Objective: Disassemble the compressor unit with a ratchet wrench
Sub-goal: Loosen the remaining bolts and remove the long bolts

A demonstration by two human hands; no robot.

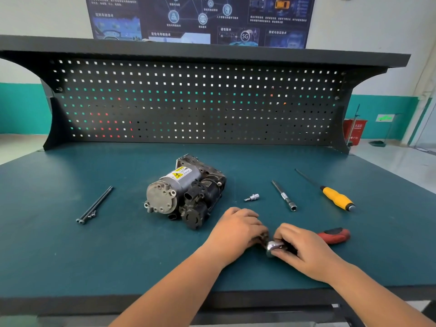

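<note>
The compressor unit [186,192], silver and black with a yellow warning label, lies on its side in the middle of the teal bench top [70,251]. In front of it, to the right, my right hand [304,249] grips the silver head of the ratchet wrench [273,246]; its red and black handle [335,235] sticks out to the right. My left hand [238,230] has its fingers curled round something small at the ratchet head, hidden by the fingers.
Two long black bolts [94,205] with small screws lie at the left. A bit socket [252,197], an extension bar [284,195] and a yellow-handled screwdriver [336,197] lie at the right. A dark pegboard [195,102] stands behind the bench.
</note>
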